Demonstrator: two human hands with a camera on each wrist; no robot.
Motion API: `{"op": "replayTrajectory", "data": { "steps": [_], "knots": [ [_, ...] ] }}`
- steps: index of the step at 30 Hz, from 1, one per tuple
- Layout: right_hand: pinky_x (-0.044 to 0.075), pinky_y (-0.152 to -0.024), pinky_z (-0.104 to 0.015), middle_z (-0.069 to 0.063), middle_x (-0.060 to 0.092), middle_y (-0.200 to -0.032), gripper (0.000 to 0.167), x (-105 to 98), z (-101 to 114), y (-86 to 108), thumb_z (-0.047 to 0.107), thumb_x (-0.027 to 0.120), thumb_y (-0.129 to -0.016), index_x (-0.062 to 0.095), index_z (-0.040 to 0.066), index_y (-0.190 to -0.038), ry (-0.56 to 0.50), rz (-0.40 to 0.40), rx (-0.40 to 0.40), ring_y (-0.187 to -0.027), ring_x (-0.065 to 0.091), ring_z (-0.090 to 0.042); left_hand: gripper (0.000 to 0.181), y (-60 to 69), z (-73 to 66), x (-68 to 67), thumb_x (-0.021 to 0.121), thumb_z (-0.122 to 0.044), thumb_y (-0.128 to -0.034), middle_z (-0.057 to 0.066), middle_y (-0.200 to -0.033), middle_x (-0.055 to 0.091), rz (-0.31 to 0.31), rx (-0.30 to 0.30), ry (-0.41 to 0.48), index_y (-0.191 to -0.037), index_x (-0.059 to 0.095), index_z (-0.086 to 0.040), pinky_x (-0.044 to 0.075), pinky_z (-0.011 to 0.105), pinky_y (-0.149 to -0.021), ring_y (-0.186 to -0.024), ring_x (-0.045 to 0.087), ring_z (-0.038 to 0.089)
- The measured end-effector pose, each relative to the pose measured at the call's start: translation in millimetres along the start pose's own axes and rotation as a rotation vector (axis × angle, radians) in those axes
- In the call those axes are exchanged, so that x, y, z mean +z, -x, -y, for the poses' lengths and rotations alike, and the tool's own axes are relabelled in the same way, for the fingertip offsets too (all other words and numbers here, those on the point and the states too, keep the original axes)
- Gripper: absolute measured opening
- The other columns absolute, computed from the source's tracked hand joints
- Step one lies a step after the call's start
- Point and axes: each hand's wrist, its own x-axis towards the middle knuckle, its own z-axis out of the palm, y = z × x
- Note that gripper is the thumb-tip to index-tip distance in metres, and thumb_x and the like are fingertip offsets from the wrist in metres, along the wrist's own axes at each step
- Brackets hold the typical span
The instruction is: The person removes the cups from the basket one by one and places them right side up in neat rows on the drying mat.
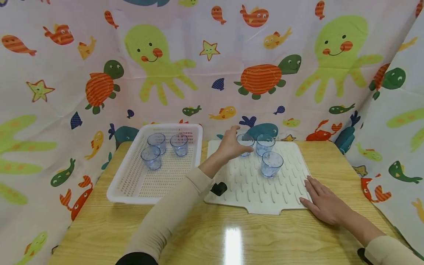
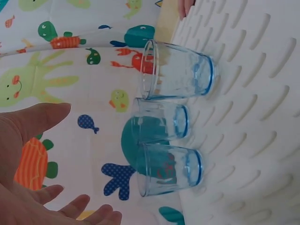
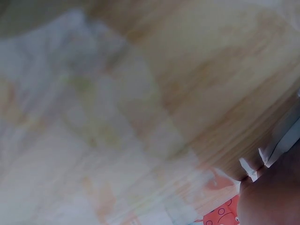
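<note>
The work looks half done, half left: three clear blue glass tumblers stand on a white ridged board, three in a white perforated plastic basket, left hand empty, fingers apart, near the former, right hand flat at the board's edge.

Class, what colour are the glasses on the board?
The glasses are translucent blue, clearest in the left wrist view.

A white cloth printed with sea creatures hangs behind and beside a light wooden table.
</note>
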Motion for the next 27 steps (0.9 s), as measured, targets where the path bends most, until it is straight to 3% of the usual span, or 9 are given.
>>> {"op": "replayTrajectory", "data": {
  "steps": [11, 20, 27],
  "knots": [
    [0.02, -0.118, -0.067, -0.031, 0.015, -0.165, 0.084, 3.2, -7.3, -2.9, 0.054, 0.044, -0.106, 0.021, -0.008, -0.158, 0.006, 0.004, -0.012, -0.15, 0.016, -0.051, 0.09, 19.2, 8.9, -27.8, 0.085, -0.024, -0.085, 0.013, -0.157, 0.041, 0.024, 0.015, -0.006, -0.158, 0.033, -0.014, 0.043, 0.053, -0.112, -0.143, 0.042, 0.032],
    [0.019, -0.117, -0.068, -0.032, 0.015, -0.165, 0.085, 6.0, -1.3, -4.9, 0.054, 0.045, -0.105, 0.022, -0.008, -0.158, -0.015, 0.008, -0.015, -0.149, 0.017, -0.052, 0.057, 36.9, 26.7, -47.4, 0.079, -0.022, -0.0904, 0.013, -0.139, 0.058, 0.094, 0.101, -0.066, -0.139, 0.055, -0.007, 0.052, 0.044, -0.102, -0.128, 0.054, 0.033],
    [0.017, -0.118, -0.068, -0.032, 0.015, -0.164, 0.085, 7.0, -4.8, -1.8, 0.053, 0.045, -0.105, 0.021, -0.008, -0.158, -0.011, 0.004, -0.008, -0.149, 0.016, -0.052, 0.05, 45.9, 35.6, -64.1, 0.079, -0.023, -0.0908, 0.012, -0.135, 0.061, 0.06, 0.124, -0.085, -0.134, 0.059, -0.008, 0.053, 0.045, -0.1, -0.128, 0.056, 0.035]
  ]
}}
